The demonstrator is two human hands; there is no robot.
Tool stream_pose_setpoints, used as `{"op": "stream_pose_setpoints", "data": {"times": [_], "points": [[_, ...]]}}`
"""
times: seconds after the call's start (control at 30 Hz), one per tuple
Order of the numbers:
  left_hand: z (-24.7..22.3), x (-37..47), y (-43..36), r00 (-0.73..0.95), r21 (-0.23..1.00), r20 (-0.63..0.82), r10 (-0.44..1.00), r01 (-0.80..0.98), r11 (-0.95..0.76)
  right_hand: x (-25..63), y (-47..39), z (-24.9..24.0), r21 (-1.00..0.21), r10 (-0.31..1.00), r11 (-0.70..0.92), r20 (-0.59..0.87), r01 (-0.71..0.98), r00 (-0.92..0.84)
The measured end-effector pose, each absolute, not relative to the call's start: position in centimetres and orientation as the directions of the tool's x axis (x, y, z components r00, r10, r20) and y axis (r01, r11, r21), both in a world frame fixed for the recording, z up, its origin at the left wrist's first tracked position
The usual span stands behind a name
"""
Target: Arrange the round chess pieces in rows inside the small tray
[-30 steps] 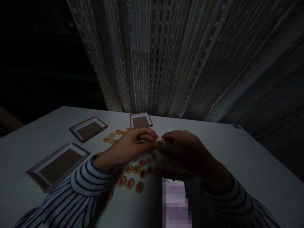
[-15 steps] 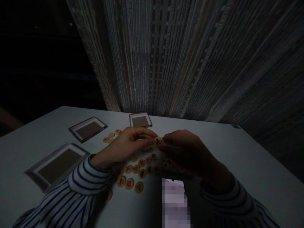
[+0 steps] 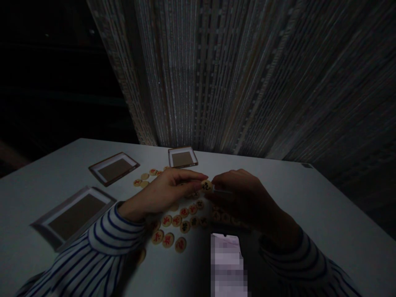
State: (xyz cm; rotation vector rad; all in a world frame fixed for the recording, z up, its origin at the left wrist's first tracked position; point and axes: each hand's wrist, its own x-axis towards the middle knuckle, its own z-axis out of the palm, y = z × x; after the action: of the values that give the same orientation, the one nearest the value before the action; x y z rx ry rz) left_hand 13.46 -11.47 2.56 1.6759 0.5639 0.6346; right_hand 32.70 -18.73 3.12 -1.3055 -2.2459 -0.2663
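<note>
Both forearms are covered by long sleeves of a light fabric with thin dark blue horizontal stripes. The left sleeve [image 3: 93, 251] is the better lit: stripes run around the arm in evenly spaced bands, and the cuff sits close at the wrist with stripes packed tighter there. The fabric shows soft folds along the forearm. The right sleeve [image 3: 306, 264] carries the same stripe pattern but lies in shadow, so its stripes read faint. Its cuff also ends at the wrist. The left hand [image 3: 163, 192] and right hand [image 3: 244, 198] are bare. No rings, watch or bracelet can be made out in the dim light.
</note>
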Motion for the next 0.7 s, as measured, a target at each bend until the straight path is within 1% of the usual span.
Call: {"op": "stream_pose_setpoints", "data": {"times": [0.17,0.3,0.43,0.57,0.7], "points": [[2.64,13.46,-11.57,0.677,0.985,0.071,0.733,0.068,-0.159,32.72,-18.81,3.28,-0.11,0.771,0.51,0.499,0.853,-0.396],[2.7,13.55,-11.6,0.677,0.981,0.064,0.733,0.093,-0.172,32.63,-18.83,3.33,-0.117,0.777,0.508,0.488,0.853,-0.397],[2.62,13.78,-11.62,0.68,0.981,0.053,0.732,0.1,-0.164,32.56,-18.74,3.23,-0.141,0.754,0.55,0.508,0.823,-0.417],[2.5,13.95,-11.69,0.66,0.975,0.056,0.749,0.126,-0.183,32.68,-18.63,3.03,-0.112,0.759,0.544,0.487,0.831,-0.431],[2.39,13.98,-11.68,0.677,0.972,0.047,0.734,0.14,-0.192,32.72,-18.61,2.95,-0.087,0.763,0.536,0.476,0.84,-0.437]]}}
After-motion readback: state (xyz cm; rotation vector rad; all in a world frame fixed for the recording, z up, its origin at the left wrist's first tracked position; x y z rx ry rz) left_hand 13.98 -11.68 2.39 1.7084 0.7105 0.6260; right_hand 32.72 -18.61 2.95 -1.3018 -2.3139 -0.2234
